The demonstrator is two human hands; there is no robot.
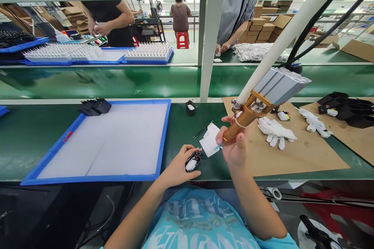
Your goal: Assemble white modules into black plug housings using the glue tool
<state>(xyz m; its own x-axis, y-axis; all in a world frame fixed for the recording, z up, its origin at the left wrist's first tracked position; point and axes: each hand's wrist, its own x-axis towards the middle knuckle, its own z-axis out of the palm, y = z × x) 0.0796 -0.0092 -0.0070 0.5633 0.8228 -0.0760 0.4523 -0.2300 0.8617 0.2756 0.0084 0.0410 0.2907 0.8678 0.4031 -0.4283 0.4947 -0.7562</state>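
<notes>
In the head view, my left hand (179, 166) is closed round a small black plastic housing (193, 162) on the green bench. The housing lies with its inside up, showing a white block and thin red wires. My right hand (235, 148) grips the gold-coloured barrel of a glue gun (244, 120), which slants down to the left with a grey finned metal block (282, 81) at its upper end. Its narrow tip hangs over a white paper sheet (209, 140), to the right of the housing. Black tweezers (202, 130) lie by the sheet.
A blue-rimmed white tray (164, 140) with black housings (96, 107) stands left. Another housing (191, 108) sits behind the paper. White gloves (276, 130) lie on cardboard (300, 157) at right. A white pole (280, 35) slants overhead. Other people work behind the bench.
</notes>
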